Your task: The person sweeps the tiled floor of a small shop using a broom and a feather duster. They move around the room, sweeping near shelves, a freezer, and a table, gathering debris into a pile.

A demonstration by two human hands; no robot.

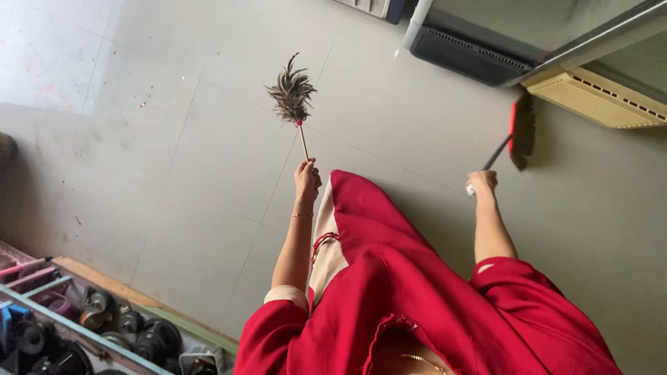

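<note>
Feather duster (292, 94) and broom (521, 132) in hands

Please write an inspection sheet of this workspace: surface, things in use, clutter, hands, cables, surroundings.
Surface: grey tiled floor, small specks near the upper left.
Things in use: feather duster, held upright; red-backed broom, head near the cooler base.
Clutter: metal parts on a low shelf, lower left.
Hands: left hand, grip closed on the duster stick; right hand, grip closed on the broom handle.
Cables: nothing seen.
Surroundings: glass-front cooler and cream vent panel, upper right.
</note>
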